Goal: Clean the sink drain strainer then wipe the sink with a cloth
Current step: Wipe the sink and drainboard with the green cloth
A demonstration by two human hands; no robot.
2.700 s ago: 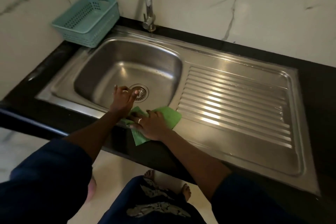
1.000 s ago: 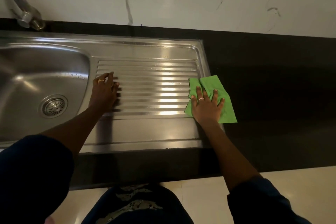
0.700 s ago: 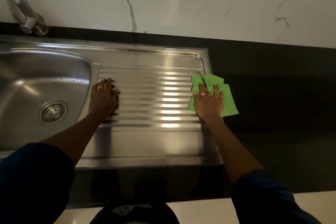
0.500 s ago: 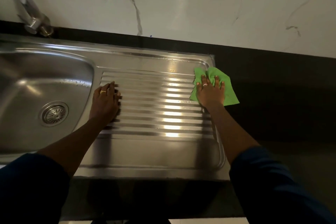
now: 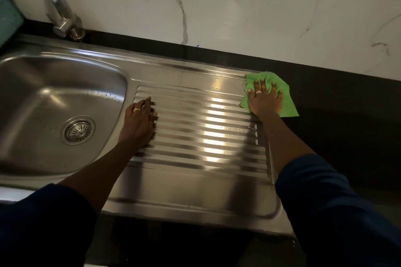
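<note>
With the strainer [image 5: 78, 130] seated, wiping is likely midway: right hand [image 5: 265, 99] presses the cloth [image 5: 287, 102] flat at two o'clock, left hand [image 5: 138, 122] rests empty.

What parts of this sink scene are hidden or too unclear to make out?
All in the head view:
- Tap: its spout is cut off by the top edge.
- Teal object: mostly cut off by the left edge, so what it is stays unclear.
- Green cloth: its middle is hidden under the right hand.
- Drain strainer: too small and dim to judge whether it is clean.
- Ribs under the left hand: covered by the palm.
</note>
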